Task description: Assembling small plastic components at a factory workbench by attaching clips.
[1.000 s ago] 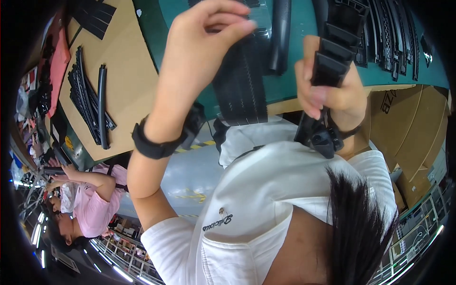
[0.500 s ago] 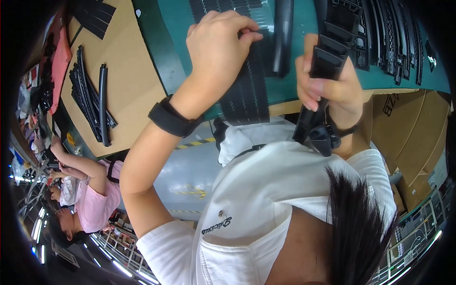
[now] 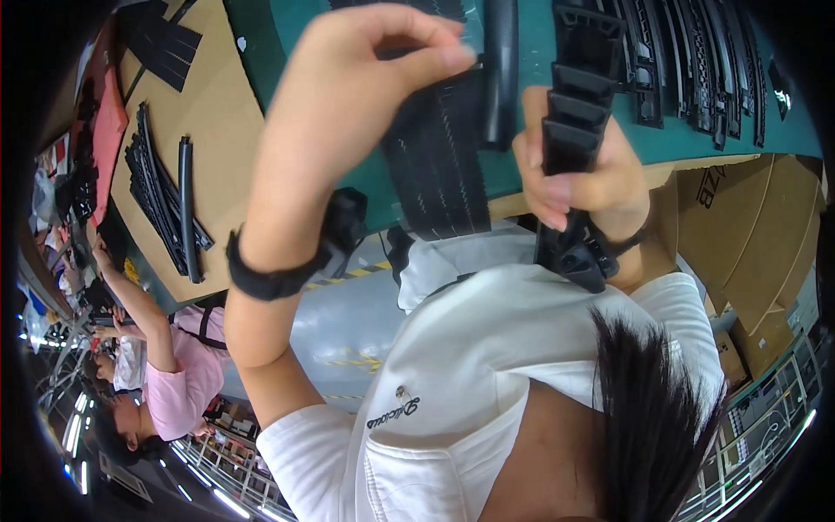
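Note:
My left hand [image 3: 348, 96] is raised over the bench, thumb and forefinger pinched together; anything between the fingertips is too small to make out. Beneath it lies a sheet of black strips [image 3: 439, 174], marked with pale broken lines and hanging over the bench edge. In my right hand [image 3: 600, 174] I grip a long black plastic trim piece [image 3: 576, 113] with ribbed pockets along its face. It is tilted, its lower end near my shirt. Between my hands, a smooth black curved piece [image 3: 499, 78] rests on the green bench top.
Several slim black trim pieces [image 3: 687, 70] lie in a row at the far right. On cardboard [image 3: 230, 130] at left are more black pieces [image 3: 165, 191] and black strips [image 3: 161, 43]. Open cardboard boxes [image 3: 739, 235] stand at right. A person in pink [image 3: 187, 374] works at left.
My left hand has moved left and its wrist has turned, the fingertips still pinched. My right hand has shifted slightly left with the trim piece, and the whole view has moved a little.

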The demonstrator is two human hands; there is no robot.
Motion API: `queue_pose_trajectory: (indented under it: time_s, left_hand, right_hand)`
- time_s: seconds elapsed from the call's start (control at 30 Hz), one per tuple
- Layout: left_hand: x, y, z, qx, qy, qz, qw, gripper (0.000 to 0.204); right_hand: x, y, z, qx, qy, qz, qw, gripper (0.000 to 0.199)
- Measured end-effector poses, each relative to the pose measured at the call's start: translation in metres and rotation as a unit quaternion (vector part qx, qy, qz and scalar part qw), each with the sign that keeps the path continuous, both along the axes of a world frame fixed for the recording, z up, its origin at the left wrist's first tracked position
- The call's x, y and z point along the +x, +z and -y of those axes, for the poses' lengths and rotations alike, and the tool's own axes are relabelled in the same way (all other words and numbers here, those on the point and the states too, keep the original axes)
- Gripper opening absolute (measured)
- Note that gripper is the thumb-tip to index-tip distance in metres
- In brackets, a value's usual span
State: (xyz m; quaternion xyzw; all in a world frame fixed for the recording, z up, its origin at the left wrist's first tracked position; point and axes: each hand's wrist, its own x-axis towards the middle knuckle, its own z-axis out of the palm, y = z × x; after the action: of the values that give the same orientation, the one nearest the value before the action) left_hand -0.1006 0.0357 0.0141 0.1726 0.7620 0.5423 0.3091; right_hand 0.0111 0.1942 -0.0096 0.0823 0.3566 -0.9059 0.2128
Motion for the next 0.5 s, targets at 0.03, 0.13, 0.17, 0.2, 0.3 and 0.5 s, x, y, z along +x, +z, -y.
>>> queue_pose_trajectory:
  time_s: [0.03, 0.13, 0.17, 0.2, 0.3, 0.5]
  left_hand:
    - [-0.002, 0.017, 0.001, 0.026, -0.034, 0.026, 0.999, 0.009]
    - [-0.006, 0.039, -0.001, 0.055, -0.062, 0.072, 0.994, 0.01]
    - [-0.005, 0.045, -0.001, 0.05, -0.049, 0.086, 0.994, 0.009]
    - [-0.004, 0.05, -0.001, 0.045, -0.037, 0.101, 0.993, 0.008]
    - [-0.001, 0.061, -0.005, 0.031, -0.005, 0.146, 0.989, 0.006]
    - [0.002, 0.082, -0.017, -0.087, 0.007, 0.154, 0.984, 0.005]
  right_hand:
    - [0.0, 0.001, 0.001, 0.0, -0.001, -0.003, 1.0, 0.022]
    - [0.001, 0.0, 0.003, 0.018, 0.039, 0.006, 0.999, 0.023]
    - [0.001, 0.001, 0.005, 0.019, 0.042, 0.004, 0.999, 0.023]
    - [0.001, 0.003, 0.007, 0.019, 0.048, 0.005, 0.999, 0.023]
    - [0.003, 0.006, 0.01, 0.021, 0.058, 0.007, 0.998, 0.025]
    - [0.008, 0.014, 0.012, 0.053, 0.078, 0.025, 0.995, 0.026]
